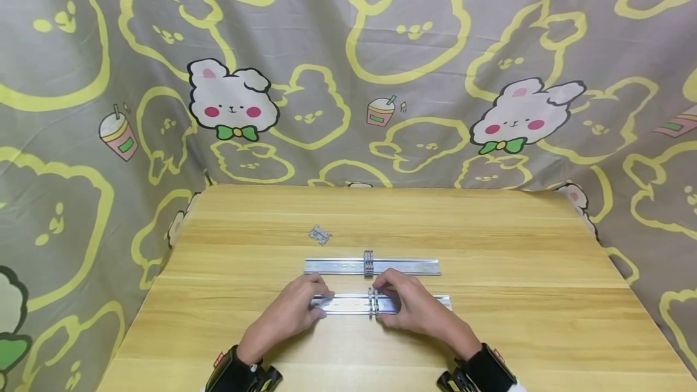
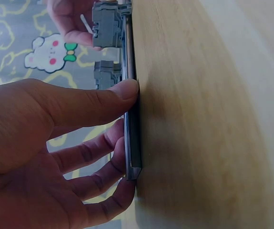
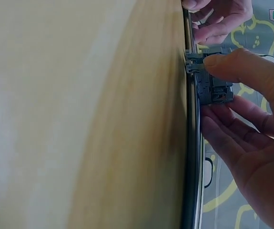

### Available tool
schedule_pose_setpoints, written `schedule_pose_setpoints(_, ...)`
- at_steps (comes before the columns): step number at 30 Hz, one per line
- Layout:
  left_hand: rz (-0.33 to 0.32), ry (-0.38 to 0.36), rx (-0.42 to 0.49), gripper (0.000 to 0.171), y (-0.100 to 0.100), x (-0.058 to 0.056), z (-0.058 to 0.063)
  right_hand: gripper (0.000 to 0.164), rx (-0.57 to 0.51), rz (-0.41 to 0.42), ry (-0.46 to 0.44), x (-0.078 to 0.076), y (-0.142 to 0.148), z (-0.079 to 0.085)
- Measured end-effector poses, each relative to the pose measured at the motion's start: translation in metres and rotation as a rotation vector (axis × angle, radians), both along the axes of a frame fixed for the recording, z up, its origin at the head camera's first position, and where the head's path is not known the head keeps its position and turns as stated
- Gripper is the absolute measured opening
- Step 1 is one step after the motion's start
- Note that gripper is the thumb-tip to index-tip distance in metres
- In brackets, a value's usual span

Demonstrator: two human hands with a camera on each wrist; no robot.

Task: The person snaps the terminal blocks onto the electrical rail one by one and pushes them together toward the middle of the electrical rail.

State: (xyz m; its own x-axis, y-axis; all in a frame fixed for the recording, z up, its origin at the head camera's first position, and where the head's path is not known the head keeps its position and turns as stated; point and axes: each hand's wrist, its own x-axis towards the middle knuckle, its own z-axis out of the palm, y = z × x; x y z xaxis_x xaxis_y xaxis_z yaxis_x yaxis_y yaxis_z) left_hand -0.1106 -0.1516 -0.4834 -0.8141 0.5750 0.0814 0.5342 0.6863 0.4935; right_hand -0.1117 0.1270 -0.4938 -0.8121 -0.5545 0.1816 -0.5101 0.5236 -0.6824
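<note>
A silver metal DIN rail [image 1: 345, 305] lies on the table nearest the person. My left hand [image 1: 294, 307] holds its left end, thumb on the near edge and fingers on the far edge, as the left wrist view also shows around the rail [image 2: 134, 136]. Near the rail's middle stand grey terminal blocks [image 1: 373, 303], upright across it. With thumb and fingers my right hand [image 1: 414, 307] pinches a terminal block [image 3: 215, 88] there; the block's foot meets the rail's edge. Part of the rail is hidden behind the right hand.
Behind lies a second DIN rail [image 1: 332, 267], parallel to the first, with several grey terminal blocks [image 1: 368, 264] around its middle. Farther back, a loose grey terminal block [image 1: 320, 235] lies flat on the wooden table [image 1: 490, 235]. A patterned curtain [image 1: 327, 35] surrounds the table's back and sides.
</note>
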Motion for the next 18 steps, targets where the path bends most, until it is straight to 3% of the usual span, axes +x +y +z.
schedule_pose_setpoints(12, 0.021, -0.032, -0.013, 0.030, -0.002, 0.000, 0.001, 0.060, 0.036, 0.011, -0.021, -0.001, 0.000, 0.003)
schedule_pose_setpoints(15, 0.019, -0.026, -0.013, 0.030, -0.002, 0.000, 0.002, 0.066, 0.038, 0.028, -0.047, -0.002, 0.004, 0.012)
schedule_pose_setpoints(18, 0.009, -0.020, -0.005, 0.030, -0.001, 0.000, 0.003, 0.060, 0.009, 0.065, -0.091, -0.008, 0.010, 0.029)
